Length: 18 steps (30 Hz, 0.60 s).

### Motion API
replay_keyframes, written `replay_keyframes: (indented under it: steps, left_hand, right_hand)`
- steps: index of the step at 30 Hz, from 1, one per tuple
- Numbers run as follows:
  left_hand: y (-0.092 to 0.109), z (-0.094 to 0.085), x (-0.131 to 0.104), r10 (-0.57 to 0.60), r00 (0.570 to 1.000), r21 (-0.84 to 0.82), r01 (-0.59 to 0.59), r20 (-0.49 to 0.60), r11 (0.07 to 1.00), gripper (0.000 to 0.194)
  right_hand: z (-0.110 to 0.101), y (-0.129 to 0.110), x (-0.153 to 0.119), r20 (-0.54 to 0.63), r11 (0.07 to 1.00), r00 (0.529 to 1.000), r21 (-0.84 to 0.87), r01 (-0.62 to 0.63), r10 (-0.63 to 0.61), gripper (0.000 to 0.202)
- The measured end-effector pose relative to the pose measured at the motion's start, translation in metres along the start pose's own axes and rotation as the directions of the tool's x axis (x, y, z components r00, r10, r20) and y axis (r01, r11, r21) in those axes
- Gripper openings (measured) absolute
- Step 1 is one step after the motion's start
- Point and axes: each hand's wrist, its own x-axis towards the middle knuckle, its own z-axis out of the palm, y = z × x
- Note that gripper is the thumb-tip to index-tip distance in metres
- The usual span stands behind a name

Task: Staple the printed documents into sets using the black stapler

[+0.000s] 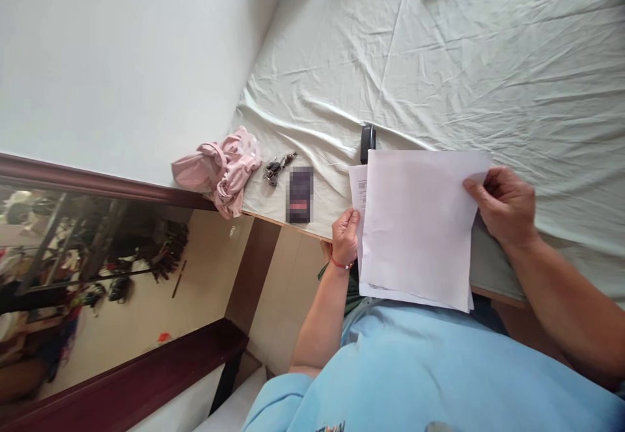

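Note:
Several sheets of paper [417,224] are held up in front of my body, over the near edge of the covered table. The top sheet shows a blank white face, and printed text shows on a sheet [359,188] under it at the left. My left hand [346,233] pinches the left edge of the lower papers, a red string bracelet at its wrist. At the upper right corner, my right hand [505,204] grips the top sheet between thumb and fingers. A black object [368,142], perhaps a stapler, lies just behind the papers, partly covered by them.
A phone-like dark item [299,194], blurred out, lies left of the papers. Beside it are a bunch of keys [276,170] and a crumpled pink cloth [222,168]. A wrinkled pale cloth [439,61] covers the table. To the left stand a white wall [122,61] and a dark wooden frame [146,367].

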Motion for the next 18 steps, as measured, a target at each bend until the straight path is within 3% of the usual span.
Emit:
replay_keyframes:
  steps: [3,18]
  left_hand:
    - [-0.0021,-0.0009,0.0,-0.01,1.0,-0.012,0.01,0.004,1.0,0.043]
    - [0.0002,0.0011,-0.0037,0.032,0.999,0.07,-0.034,0.033,0.997,0.048]
  right_hand:
    - [0.0012,-0.0031,-0.0036,0.064,0.982,0.995,0.173,-0.08,0.07,0.038]
    - [-0.0003,-0.0026,-0.0062,0.126,0.986,0.989,0.132,-0.1,0.084,0.029]
